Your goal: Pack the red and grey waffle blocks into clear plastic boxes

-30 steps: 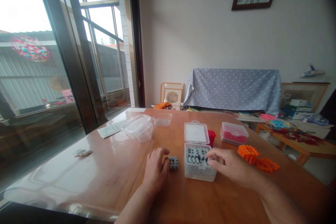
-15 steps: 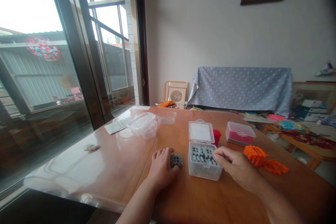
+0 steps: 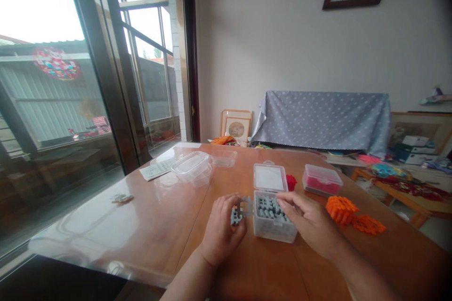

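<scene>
My left hand (image 3: 222,230) holds a grey lattice-shaped plastic piece (image 3: 241,209) in its fingers, just left of the box. A clear plastic box (image 3: 273,230) stands open on the table, packed with similar grey pieces (image 3: 270,210). Its hinged lid (image 3: 269,178) lies flat behind it. My right hand (image 3: 307,218) reaches in from the right, fingers apart, with its fingertips at the box's right side over the grey pieces. A red piece (image 3: 291,182) sits just behind the box.
The wooden table (image 3: 226,263) also holds a pink-filled plastic box (image 3: 322,180), orange lattice pieces (image 3: 341,210), clear tubs (image 3: 191,169), a paper card (image 3: 155,170) and a small grey piece (image 3: 121,198). Window glass runs along the left side.
My left hand has lifted the grey piece off the table and turned it, so more of it shows. My right hand has shifted slightly left over the box.
</scene>
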`<state>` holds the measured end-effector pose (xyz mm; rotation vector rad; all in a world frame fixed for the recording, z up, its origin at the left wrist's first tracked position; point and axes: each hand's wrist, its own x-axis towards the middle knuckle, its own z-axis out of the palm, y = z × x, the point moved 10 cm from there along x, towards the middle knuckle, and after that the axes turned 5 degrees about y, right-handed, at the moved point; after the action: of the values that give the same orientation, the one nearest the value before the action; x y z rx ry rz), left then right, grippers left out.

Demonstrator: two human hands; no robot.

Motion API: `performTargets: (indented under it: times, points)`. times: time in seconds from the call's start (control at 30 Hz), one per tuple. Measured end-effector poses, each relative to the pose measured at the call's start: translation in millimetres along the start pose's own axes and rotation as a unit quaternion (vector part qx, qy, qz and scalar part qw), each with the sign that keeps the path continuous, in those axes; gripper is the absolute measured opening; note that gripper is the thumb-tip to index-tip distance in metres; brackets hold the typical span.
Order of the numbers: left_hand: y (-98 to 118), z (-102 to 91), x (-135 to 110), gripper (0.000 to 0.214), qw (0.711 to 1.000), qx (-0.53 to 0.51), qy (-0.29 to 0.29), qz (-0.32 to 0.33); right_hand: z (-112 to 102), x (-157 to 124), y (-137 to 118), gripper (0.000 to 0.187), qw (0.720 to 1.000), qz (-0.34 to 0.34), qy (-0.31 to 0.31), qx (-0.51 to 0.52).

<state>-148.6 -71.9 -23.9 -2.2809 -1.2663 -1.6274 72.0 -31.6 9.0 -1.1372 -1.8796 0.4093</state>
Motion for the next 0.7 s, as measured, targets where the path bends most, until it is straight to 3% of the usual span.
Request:
performTargets:
  times: [0.17,0.3,0.37,0.5,0.7]
  points:
    - [32,-1.6,-1,0.059,0.997,-0.027,0.008,0.074,36,5,-39,0.041,0.996,-0.056,-0.065,0.009]
    - [38,-2.3,-1,0.065,0.995,-0.02,0.004,0.095,49,8,-49,0.028,0.993,-0.061,-0.096,0.04]
    - [33,-5.1,-1,0.071,0.996,-0.007,0.015,0.082,42,10,-40,0.027,0.993,-0.034,-0.092,0.064]
    - [15,-10.2,1,0.069,0.999,0.012,0.045,0.024,5,13,3,0.034,0.997,0.044,-0.027,0.051]
    - [5,-11.4,3,0.057,0.997,0.03,0.065,0.005,-21,9,39,0.036,0.999,0.042,-0.002,0.003]
